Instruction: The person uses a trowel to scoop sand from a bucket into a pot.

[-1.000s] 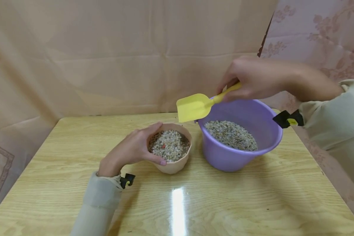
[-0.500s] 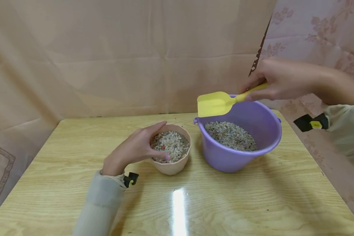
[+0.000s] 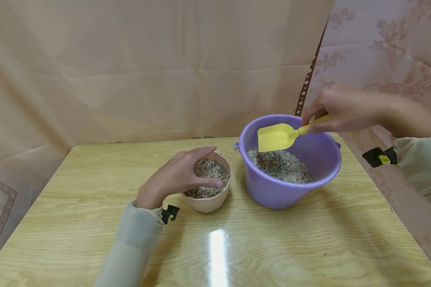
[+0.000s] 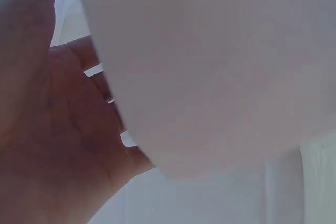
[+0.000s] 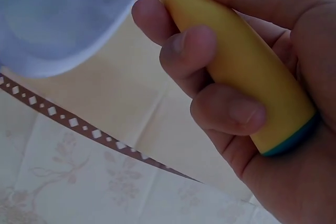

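Note:
My right hand point(image 3: 339, 109) grips the yellow handle point(image 5: 231, 45) of a toy shovel, its fingers curled round it in the right wrist view. The flat yellow blade point(image 3: 276, 137) hangs inside the mouth of a purple bucket point(image 3: 276, 195), above the gravel point(image 3: 283, 165) there. My left hand point(image 3: 176, 171) reaches over the left side of a peach pot point(image 3: 208, 204), thumb and fingers spread above the gravel point(image 3: 210, 169) in it. In the left wrist view the pot's pale wall point(image 4: 210, 77) hides part of the fingers; the palm point(image 4: 63, 119) stands apart from it.
Both containers stand on a light wooden table point(image 3: 75, 191), the bucket just right of the pot. A beige cloth point(image 3: 129, 71) hangs behind, and a flowered cloth point(image 3: 398, 59) covers the right side. Light reflects off the table's front.
The shovel has moved right and then down, from above the gap between the containers into the bucket's mouth. My left hand has slid rightward from the pot's rim to over its gravel.

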### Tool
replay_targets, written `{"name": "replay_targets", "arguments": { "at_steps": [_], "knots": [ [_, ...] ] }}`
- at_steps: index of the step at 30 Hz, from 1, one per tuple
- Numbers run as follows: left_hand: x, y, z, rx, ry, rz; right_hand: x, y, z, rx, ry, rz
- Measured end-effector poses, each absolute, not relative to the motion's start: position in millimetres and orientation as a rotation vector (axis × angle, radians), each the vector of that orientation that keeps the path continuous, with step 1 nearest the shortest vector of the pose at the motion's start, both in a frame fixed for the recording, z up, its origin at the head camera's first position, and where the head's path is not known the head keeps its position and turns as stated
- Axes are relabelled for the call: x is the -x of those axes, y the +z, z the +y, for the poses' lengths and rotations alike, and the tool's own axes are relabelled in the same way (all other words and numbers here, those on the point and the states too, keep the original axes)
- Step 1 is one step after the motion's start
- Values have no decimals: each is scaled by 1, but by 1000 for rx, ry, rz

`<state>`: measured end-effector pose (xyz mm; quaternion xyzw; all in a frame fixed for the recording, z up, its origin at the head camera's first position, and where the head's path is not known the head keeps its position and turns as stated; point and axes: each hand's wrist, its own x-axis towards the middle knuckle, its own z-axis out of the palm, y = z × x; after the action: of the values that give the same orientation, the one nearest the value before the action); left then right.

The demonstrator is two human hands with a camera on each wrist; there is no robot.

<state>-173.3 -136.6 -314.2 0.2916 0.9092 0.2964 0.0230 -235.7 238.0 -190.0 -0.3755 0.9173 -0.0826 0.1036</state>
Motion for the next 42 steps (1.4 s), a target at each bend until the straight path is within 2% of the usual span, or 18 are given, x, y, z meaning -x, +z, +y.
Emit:
{"name": "replay_targets", "arguments": {
  "at_steps": [14,27,42],
  "knots": [
    [173,-306,-105,-1098,965,2744,239,-215,238,1032,-215,2621],
    [169,-300,-87,-948,850,2869,242,-232,236,1083,-199,2588],
    [173,-297,-75,-907,845,2845,243,-236,232,1017,-102,2600]
  ]
}}
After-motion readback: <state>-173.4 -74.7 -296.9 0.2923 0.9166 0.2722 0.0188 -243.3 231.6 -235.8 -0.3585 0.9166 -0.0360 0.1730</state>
